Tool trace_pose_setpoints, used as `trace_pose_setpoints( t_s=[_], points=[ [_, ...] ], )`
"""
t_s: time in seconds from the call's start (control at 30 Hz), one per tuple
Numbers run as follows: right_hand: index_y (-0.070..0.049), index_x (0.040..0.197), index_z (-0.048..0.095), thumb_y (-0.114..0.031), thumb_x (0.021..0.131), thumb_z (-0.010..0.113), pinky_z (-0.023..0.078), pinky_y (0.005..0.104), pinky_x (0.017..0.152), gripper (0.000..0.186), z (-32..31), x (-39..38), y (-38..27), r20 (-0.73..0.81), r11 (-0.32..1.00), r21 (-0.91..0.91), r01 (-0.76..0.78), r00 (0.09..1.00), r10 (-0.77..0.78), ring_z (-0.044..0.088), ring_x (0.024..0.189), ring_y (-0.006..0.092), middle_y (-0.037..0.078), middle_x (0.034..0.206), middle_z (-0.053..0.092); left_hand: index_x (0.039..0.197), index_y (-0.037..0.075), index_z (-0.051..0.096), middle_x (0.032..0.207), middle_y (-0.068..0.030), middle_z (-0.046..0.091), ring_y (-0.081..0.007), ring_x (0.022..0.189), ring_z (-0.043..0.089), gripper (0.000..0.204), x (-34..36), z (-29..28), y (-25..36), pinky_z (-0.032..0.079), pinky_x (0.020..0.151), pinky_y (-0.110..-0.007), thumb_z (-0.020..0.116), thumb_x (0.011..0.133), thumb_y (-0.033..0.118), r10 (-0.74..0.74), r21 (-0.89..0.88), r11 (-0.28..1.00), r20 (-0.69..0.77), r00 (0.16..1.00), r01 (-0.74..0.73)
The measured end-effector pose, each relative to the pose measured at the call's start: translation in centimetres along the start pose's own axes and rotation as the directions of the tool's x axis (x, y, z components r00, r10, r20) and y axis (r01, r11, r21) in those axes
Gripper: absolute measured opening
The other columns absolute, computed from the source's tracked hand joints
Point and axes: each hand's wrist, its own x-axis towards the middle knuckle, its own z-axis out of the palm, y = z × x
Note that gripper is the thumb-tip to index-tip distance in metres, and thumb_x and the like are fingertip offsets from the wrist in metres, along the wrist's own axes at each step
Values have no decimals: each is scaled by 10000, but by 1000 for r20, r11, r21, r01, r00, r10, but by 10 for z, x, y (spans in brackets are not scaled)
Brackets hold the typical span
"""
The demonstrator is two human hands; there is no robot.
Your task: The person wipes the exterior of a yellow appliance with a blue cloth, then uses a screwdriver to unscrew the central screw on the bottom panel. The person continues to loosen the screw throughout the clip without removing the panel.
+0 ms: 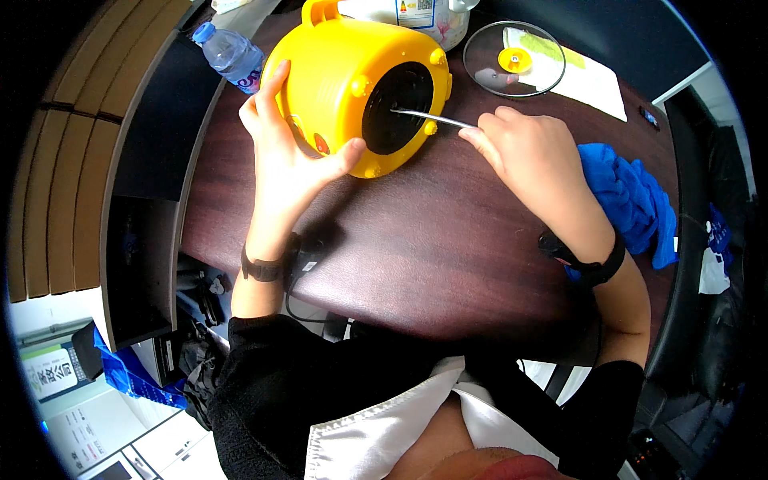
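Note:
A yellow electric pot [336, 76] lies tipped on its side on the table, its round black underside [384, 120] and small yellow feet turned toward me. My left hand [292, 148] grips the pot's near left side, fingers along the wall and thumb by the base rim. In my closed right hand [524, 152] is a thin silver metal tool [436, 118]. Its tip meets the black underside near the middle; the hand covers its other end, so I cannot tell its exact kind.
A glass lid [480, 76] with a yellow knob rests on a cloth [596, 84] at the back right. A water bottle [232, 58] stands left of the pot, and a white container [440, 20] behind it. Blue cloth [628, 196] lies beside my right forearm. A cable [290, 300] hangs over the front edge.

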Motion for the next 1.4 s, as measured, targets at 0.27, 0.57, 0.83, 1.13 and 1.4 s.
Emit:
trace_pose_setpoints(
  t_s=[0.27, 0.57, 0.83, 1.13, 1.4],
  points=[
    [-49, 721, 490, -463, 1009, 361, 392, 213, 326, 521, 7, -12, -21, 762, -197, 643, -740, 643, 74, 473, 350, 85, 3, 577, 474, 1436, 134, 271, 1283, -210, 308, -377, 1221, 435, 1067, 3, 0, -6, 439, 1003, -467, 786, 573, 492, -63, -65, 996, -21, 998, 62],
    [-84, 702, 477, -420, 1027, 333, 434, 203, 360, 488, 20, -8, -33, 777, -248, 602, -759, 628, -37, 477, 364, 65, -9, 572, 455, 1435, 126, 277, 1287, -210, 308, -377, 1220, 434, 1065, 3, 0, -5, 440, 996, -463, 787, 572, 488, -59, -41, 997, -21, 998, 58],
    [-78, 700, 482, -413, 1028, 331, 426, 194, 366, 493, 19, -5, -35, 780, -176, 615, -769, 625, -5, 476, 369, 66, -1, 583, 466, 1435, 127, 273, 1287, -208, 306, -378, 1216, 438, 1072, 3, 1, -5, 438, 997, -464, 793, 569, 483, -57, -52, 997, -21, 998, 55],
    [-21, 710, 570, -352, 998, 444, 464, 325, 381, 457, 13, 1, -34, 390, 731, 514, -450, 881, 268, 566, 399, 215, 85, 529, 542, 1434, 148, 278, 1285, -202, 303, -372, 1228, 423, 1048, 3, 1, -10, 427, 1010, -459, 800, 584, 470, -69, -105, 992, -7, 998, 68],
    [-58, 736, 659, -340, 935, 555, 494, 337, 525, 361, -14, 14, 1, 78, 999, -5, -46, 996, 46, 617, 549, 256, 101, 608, 607, 1433, 146, 273, 1277, -208, 299, -377, 1222, 420, 1055, 1, 1, -2, 429, 1009, -456, 811, 582, 462, -33, -18, 999, -18, 999, 33]
  ],
)
